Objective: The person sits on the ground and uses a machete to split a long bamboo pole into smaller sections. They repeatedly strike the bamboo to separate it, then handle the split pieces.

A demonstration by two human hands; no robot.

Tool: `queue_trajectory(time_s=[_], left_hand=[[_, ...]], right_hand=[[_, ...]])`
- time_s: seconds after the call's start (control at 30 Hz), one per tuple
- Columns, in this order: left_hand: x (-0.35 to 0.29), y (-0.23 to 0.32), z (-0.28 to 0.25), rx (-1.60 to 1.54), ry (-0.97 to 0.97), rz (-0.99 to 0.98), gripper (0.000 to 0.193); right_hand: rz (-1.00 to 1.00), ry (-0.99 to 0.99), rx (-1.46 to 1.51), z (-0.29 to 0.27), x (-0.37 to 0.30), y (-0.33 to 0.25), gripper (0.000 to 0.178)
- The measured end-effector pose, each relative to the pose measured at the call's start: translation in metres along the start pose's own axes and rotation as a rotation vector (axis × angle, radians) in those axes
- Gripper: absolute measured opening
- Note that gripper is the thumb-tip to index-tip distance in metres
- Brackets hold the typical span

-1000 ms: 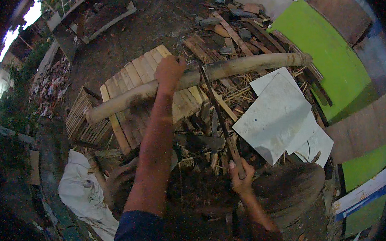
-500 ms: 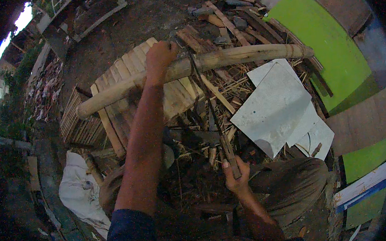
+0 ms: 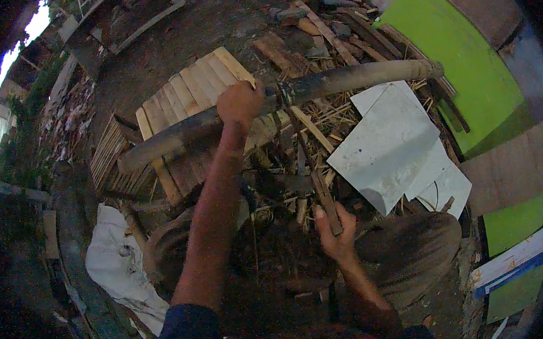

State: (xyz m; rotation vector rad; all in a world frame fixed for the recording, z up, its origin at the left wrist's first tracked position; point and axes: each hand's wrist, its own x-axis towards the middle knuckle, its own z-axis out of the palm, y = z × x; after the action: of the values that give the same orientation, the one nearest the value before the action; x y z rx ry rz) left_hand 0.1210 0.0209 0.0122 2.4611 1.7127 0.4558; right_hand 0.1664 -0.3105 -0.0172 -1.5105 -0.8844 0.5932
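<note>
A long bamboo pole (image 3: 353, 79) lies across the view, held up off the ground. My left hand (image 3: 240, 103) grips it near its middle, arm stretched forward. My right hand (image 3: 334, 228) is closed on the wooden handle of a long blade (image 3: 305, 151), whose far end rests against the pole just right of my left hand. Under the pole lie split bamboo strips and scraps (image 3: 283, 162).
A mat of flat bamboo slats (image 3: 184, 97) lies beyond the left hand. White sheets (image 3: 389, 145) lie to the right, with green boards (image 3: 465, 61) and brown boards (image 3: 510, 165) past them. A white cloth (image 3: 118, 268) lies at lower left, broken wood (image 3: 330, 20) at the back.
The pole and my left hand have shifted slightly up and right in view. The blade's far end stays against the pole, and my right hand keeps its grip on the handle.
</note>
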Motion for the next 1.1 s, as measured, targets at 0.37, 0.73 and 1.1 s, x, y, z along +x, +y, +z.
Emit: queue_trajectory(time_s=[0.37,0.73,1.1], left_hand=[[-0.02,-0.008,0.011,0.074,0.113,0.191,0.052],[-0.018,0.006,0.003,0.04,0.034,0.091,0.055],[-0.015,-0.006,0.009,-0.003,0.037,0.059,0.051]], right_hand=[[-0.001,-0.024,-0.112,0.004,0.028,-0.046,0.023],[-0.021,-0.044,-0.193,-0.018,-0.014,-0.036,0.025],[-0.207,-0.053,-0.245,0.042,0.116,-0.042,0.029]])
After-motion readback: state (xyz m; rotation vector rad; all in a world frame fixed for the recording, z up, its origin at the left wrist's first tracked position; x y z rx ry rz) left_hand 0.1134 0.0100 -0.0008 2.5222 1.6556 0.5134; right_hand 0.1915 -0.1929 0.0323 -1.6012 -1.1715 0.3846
